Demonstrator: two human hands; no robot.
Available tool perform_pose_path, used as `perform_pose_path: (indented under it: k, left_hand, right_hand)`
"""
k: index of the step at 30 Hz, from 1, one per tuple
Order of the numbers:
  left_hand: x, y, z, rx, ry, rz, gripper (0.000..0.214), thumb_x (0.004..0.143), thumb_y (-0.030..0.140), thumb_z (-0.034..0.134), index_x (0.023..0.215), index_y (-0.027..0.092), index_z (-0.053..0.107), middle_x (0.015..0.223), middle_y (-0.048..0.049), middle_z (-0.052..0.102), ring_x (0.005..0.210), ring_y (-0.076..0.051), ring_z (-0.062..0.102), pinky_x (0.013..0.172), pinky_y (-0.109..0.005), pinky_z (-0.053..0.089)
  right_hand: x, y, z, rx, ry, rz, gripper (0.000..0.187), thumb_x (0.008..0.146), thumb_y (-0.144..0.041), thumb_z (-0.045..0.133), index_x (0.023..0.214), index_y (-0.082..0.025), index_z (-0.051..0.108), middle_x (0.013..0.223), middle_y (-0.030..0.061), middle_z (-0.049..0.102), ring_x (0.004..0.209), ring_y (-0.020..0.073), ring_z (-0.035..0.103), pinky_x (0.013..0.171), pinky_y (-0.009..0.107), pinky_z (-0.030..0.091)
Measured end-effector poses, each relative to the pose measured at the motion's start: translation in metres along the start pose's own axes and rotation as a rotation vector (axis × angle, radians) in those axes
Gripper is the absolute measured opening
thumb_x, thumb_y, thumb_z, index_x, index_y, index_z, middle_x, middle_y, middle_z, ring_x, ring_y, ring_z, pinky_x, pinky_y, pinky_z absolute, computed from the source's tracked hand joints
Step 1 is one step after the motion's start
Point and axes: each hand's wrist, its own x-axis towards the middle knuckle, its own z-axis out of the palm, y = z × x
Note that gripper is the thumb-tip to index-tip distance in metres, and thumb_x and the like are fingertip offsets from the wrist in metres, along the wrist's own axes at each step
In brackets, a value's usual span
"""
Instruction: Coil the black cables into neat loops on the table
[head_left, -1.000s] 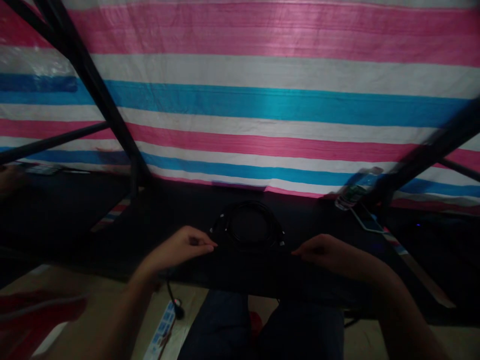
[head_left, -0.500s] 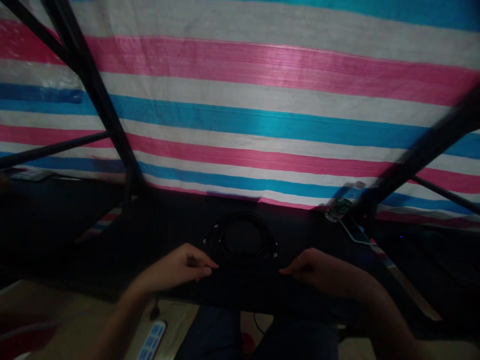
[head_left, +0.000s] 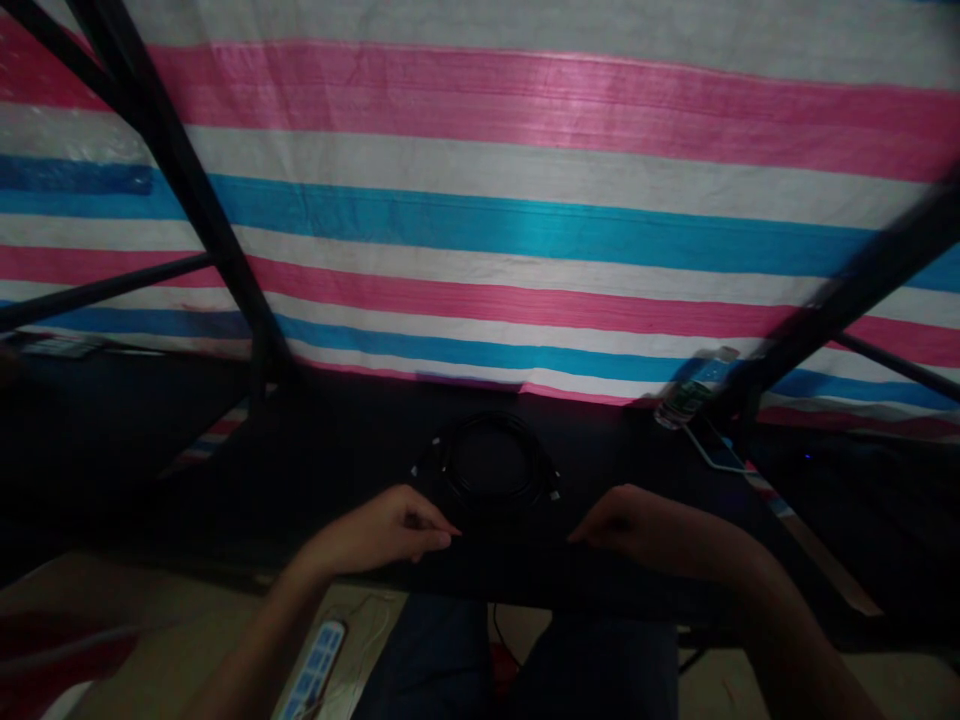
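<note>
Left hand [head_left: 388, 530] pinched, right hand [head_left: 641, 522] curled; both pointing inward, apart.

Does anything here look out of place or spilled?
Nothing clearly stands out, though the picture is dim. The bottle slants in view, but so does the post beside it, so the lens may explain that. The black cable lies coiled on the table.

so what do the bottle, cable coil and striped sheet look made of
Bottle: likely clear plastic, see-through near the top. Cable coil: dark, smooth-looking loops, so plastic or rubber perhaps. Striped sheet: seemingly plastic tarp, given its creases and soft sheen.
</note>
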Motion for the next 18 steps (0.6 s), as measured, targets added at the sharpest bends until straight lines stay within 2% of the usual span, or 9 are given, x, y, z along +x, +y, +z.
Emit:
perform_pose_path:
  k: [3, 7, 9, 11, 14, 18]
  left_hand:
    - [-0.011, -0.011, -0.008, 0.038, 0.002, -0.031, 0.032, 0.086, 0.044, 0.062, 0.098, 0.022, 0.081, 0.059, 0.0016, 0.057, 0.054, -0.011, 0.042, 0.05, -0.022, 0.028]
    - [-0.017, -0.013, -0.005, 0.053, -0.154, -0.054, 0.026, 0.081, 0.042, 0.066, 0.082, 0.021, 0.081, 0.059, 0.0015, 0.057, 0.054, -0.011, 0.042, 0.05, -0.021, 0.03]
    - [-0.023, -0.01, -0.007, 0.003, -0.222, -0.072, 0.026, 0.079, 0.044, 0.069, 0.081, 0.021, 0.081, 0.058, 0.0016, 0.056, 0.053, -0.011, 0.04, 0.049, -0.021, 0.03]
    - [-0.031, -0.01, -0.015, -0.028, -0.24, -0.085, 0.028, 0.081, 0.046, 0.069, 0.081, 0.02, 0.08, 0.056, 0.0021, 0.053, 0.052, -0.01, 0.037, 0.049, -0.021, 0.028]
    - [-0.043, -0.019, -0.033, -0.023, -0.168, -0.127, 0.035, 0.083, 0.051, 0.067, 0.081, 0.019, 0.08, 0.055, 0.0023, 0.05, 0.049, -0.009, 0.036, 0.048, -0.021, 0.028]
    - [-0.054, -0.038, -0.056, -0.007, 0.044, -0.185, 0.035, 0.077, 0.05, 0.07, 0.08, 0.018, 0.08, 0.06, -0.0017, 0.061, 0.052, -0.012, 0.046, 0.05, -0.022, 0.036]
  right_hand:
    - [-0.004, 0.018, -0.012, -0.039, 0.033, 0.055, 0.03, 0.085, -0.026, 0.058, 0.103, -0.024, 0.082, 0.102, 0.0056, 0.079, 0.092, 0.026, 0.073, 0.083, 0.034, 0.055]
    - [0.001, 0.022, -0.018, -0.051, 0.028, 0.03, 0.029, 0.087, -0.031, 0.058, 0.099, -0.02, 0.082, 0.097, 0.0065, 0.079, 0.087, 0.0243, 0.071, 0.08, 0.033, 0.053]
    - [0.002, 0.022, -0.022, -0.047, 0.007, 0.017, 0.03, 0.087, -0.038, 0.06, 0.091, -0.018, 0.082, 0.087, 0.0062, 0.078, 0.08, 0.0232, 0.069, 0.073, 0.031, 0.051]
    - [0.001, 0.024, -0.028, -0.021, -0.021, 0.006, 0.033, 0.086, -0.044, 0.062, 0.085, -0.017, 0.081, 0.08, 0.0054, 0.076, 0.075, 0.022, 0.067, 0.069, 0.03, 0.049]
    - [-0.003, 0.032, -0.037, 0.03, -0.034, 0.011, 0.036, 0.086, -0.049, 0.063, 0.084, -0.017, 0.081, 0.077, 0.0049, 0.074, 0.072, 0.0203, 0.065, 0.067, 0.028, 0.047]
    - [-0.008, 0.044, -0.045, 0.027, -0.006, 0.036, 0.042, 0.086, -0.054, 0.062, 0.081, -0.017, 0.081, 0.07, 0.0041, 0.069, 0.064, 0.0166, 0.059, 0.06, 0.026, 0.043]
